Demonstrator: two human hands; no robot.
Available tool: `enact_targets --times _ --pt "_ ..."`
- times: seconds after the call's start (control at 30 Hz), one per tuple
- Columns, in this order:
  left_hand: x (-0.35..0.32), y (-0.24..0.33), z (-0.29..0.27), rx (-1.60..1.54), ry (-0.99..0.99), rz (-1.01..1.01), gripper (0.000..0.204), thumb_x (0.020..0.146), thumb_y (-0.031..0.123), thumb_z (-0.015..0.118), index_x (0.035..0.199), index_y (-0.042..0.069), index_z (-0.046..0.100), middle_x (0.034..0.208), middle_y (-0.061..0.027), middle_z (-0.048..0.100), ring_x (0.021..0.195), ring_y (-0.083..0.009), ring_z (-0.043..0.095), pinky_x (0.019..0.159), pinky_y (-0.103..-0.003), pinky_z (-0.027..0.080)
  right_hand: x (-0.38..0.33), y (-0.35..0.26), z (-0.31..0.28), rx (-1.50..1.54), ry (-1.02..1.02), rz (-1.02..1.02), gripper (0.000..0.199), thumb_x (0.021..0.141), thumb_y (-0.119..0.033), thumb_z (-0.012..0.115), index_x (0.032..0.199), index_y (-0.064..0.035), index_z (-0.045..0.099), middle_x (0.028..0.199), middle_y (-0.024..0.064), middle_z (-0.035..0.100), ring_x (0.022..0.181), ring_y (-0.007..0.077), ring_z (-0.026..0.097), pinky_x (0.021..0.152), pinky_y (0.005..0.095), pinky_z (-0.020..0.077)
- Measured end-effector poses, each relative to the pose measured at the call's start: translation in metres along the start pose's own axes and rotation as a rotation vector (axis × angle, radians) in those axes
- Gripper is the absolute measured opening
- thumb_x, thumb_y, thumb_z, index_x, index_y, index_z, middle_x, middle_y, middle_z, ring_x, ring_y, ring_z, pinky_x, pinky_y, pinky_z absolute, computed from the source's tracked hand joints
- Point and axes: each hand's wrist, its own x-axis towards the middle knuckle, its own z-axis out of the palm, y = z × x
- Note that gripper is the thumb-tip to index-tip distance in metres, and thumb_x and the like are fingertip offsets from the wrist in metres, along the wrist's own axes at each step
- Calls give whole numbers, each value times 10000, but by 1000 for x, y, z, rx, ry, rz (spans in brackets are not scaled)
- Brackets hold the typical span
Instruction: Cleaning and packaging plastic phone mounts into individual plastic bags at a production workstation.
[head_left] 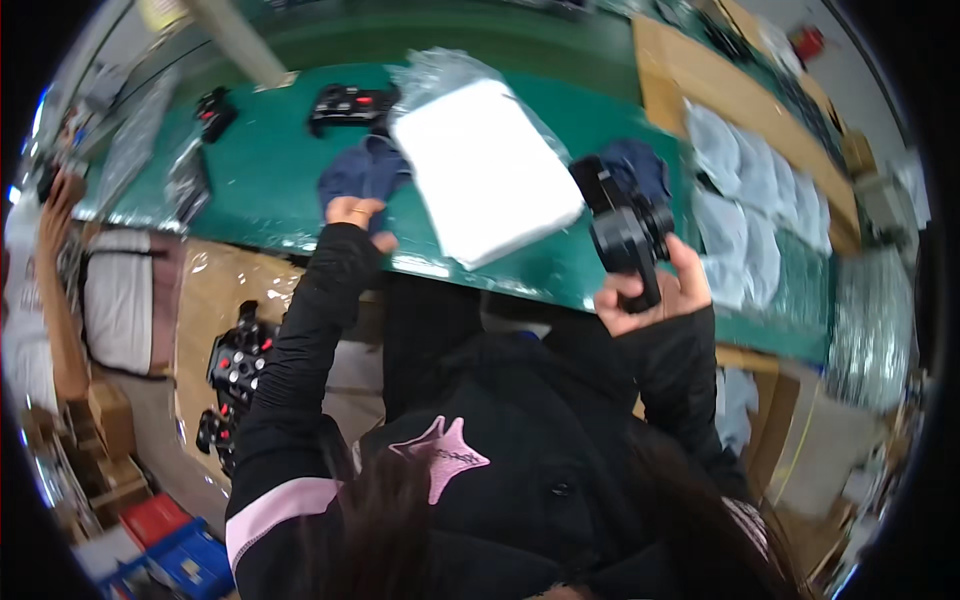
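Observation:
My right hand is wrapped round the grip of a black camera-like device with a round part on its side, held above the table's near edge. My left hand has its fingers closed on a dark blue cloth, the thumb apart and toward me. Between my hands lies a stack of white sheets or flat white packs in clear plastic. A second dark blue cloth lies just beyond the black device and is partly hidden by it.
A black device with red parts sits behind the left cloth on the green table. At right, an open carton stands by several white-wrapped pieces. More black devices fill a box at lower left. Another person's arm shows far left.

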Motion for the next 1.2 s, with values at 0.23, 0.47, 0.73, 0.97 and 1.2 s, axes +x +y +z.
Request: enact_targets --times 0.23,0.47,0.73,0.97,1.2 --pt "34 -18 -2 -20 151 -67 172 790 227 636 879 80 625 737 -138 608 710 -286 601 667 -402 478 -6 -6 -19 -140 9 -257 474 848 -335 575 1160 6 467 955 93 563 803 178 542 696 345 419" --pt "29 -51 11 132 165 -10 167 814 175 622 930 56 633 747 -119 615 717 -301 598 688 -373 479 21 12 -53 -986 -55 -1014 668 705 12 695 1250 2 309 1109 107 535 1018 190 534 900 322 408" --pt "49 81 -16 -562 -110 -164 130 812 128 625 914 48 644 768 -85 645 685 -120 601 611 -257 477 26 18 -70 -1293 102 -1143 687 726 -125 744 1243 37 322 1079 126 527 987 197 524 849 321 406" --pt "35 123 61 -69 84 196 158 669 235 707 745 143 603 750 -18 558 825 -223 541 717 -392 359 8 3 -34 -565 -12 -462 497 751 5 613 1209 18 421 916 67 612 790 111 566 693 252 447" --pt "49 115 59 -133 1 66 153 829 254 552 816 122 630 779 -99 618 793 -280 586 701 -407 433 23 26 -47 -1498 -109 -873 526 748 -55 647 1236 17 464 840 80 623 765 144 589 707 272 450"
